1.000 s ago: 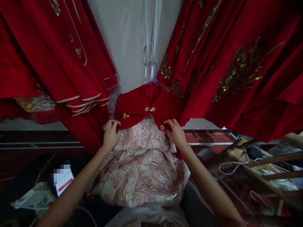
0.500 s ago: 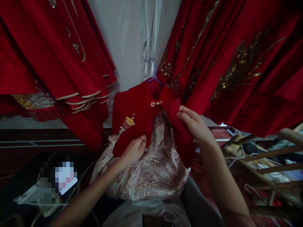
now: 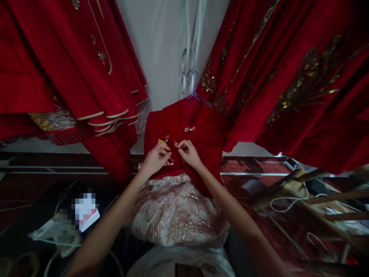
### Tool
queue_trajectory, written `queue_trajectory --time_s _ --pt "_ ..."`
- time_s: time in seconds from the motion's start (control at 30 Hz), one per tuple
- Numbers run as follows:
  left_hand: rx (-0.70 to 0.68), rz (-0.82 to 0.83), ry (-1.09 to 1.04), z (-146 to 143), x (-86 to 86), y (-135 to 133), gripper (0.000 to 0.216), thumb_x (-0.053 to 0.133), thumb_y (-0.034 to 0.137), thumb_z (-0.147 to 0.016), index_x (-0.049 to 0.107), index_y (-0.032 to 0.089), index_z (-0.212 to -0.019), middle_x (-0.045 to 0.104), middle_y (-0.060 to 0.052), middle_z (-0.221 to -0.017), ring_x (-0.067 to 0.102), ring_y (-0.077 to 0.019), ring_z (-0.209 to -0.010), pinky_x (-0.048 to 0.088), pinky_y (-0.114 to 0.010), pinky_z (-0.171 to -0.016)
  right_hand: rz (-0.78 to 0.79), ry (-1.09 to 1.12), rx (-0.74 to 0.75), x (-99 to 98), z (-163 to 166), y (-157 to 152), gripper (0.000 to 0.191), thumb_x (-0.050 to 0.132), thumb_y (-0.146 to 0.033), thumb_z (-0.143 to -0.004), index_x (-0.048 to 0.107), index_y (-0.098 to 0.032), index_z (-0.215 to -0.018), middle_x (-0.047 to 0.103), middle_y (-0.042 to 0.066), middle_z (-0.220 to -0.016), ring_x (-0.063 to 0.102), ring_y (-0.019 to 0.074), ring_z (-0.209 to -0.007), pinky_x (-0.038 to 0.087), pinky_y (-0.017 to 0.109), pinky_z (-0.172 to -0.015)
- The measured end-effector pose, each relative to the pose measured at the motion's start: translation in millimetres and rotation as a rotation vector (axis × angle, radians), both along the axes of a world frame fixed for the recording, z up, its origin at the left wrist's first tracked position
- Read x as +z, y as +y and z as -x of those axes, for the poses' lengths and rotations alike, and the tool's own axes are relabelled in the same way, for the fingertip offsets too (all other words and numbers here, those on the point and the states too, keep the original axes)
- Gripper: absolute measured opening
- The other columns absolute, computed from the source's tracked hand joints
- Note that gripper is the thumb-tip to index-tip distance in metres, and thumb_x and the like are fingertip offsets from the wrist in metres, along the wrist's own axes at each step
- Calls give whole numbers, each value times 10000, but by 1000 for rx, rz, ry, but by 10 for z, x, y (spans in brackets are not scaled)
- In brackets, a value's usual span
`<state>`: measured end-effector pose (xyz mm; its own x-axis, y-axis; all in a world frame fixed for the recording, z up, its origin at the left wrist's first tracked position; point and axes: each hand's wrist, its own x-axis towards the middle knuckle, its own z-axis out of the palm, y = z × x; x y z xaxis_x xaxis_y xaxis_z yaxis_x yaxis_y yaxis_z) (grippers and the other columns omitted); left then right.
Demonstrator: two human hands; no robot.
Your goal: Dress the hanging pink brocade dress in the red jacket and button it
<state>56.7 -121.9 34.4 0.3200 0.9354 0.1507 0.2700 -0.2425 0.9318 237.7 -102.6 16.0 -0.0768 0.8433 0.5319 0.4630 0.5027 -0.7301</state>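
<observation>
A small red jacket (image 3: 207, 132) hangs on a purple hanger (image 3: 192, 85) over a pale pink and gold brocade skirt (image 3: 175, 213). Pearl buttons (image 3: 189, 129) fasten it near the collar. My left hand (image 3: 155, 157) and my right hand (image 3: 188, 154) meet at the middle of the jacket's front, fingers pinched on the two front edges beside another pearl button (image 3: 175, 144). A gold fan-shaped ornament (image 3: 161, 142) shows just above my left fingers.
Long red gowns with cream trim (image 3: 95, 77) hang at the left, and red gowns with gold embroidery (image 3: 288, 77) at the right. A white wall (image 3: 164, 46) is behind. A wooden frame (image 3: 328, 200) with white cords lies at the right. Papers (image 3: 66, 227) lie at the lower left.
My hands held the jacket's front flaps apart; both have now moved together to the centre front and pinch the edges closed.
</observation>
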Motion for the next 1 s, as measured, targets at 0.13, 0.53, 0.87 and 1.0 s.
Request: queue_trajectory --time_s 0.13,0.53,0.87,1.0 --pt "263 -333 92 136 -13 399 302 670 247 -715 553 204 -989 640 -3 -861 614 -105 -654 504 -226 -610 -52 38 2 -33 16 22 129 535 -149 -720 556 -204 -835 524 14 -863 521 148 -784 445 271 -729" --pt "158 -97 -324 -65 -42 569 315 735 205 -614 669 134 -914 725 -66 -876 688 -161 -809 547 -331 -853 -1 -26 106 73 22 92 498 459 -57 -745 633 -222 -1182 588 28 -951 546 127 -795 472 268 -798" --pt "196 -125 -342 -70 -71 499 401 796 334 -642 721 113 -969 748 -121 -970 715 -216 -884 541 -388 -929 -57 -123 -16 -29 140 63 463 475 -196 -895 565 -276 -1342 517 76 -1061 549 168 -967 462 325 -960" --pt "212 -138 -343 -87 -120 533 369 777 353 -672 735 116 -951 748 -121 -985 717 -221 -892 543 -388 -930 -61 -208 -59 -35 172 14 495 470 -186 -891 538 -281 -1372 506 87 -1081 548 184 -975 485 336 -942"
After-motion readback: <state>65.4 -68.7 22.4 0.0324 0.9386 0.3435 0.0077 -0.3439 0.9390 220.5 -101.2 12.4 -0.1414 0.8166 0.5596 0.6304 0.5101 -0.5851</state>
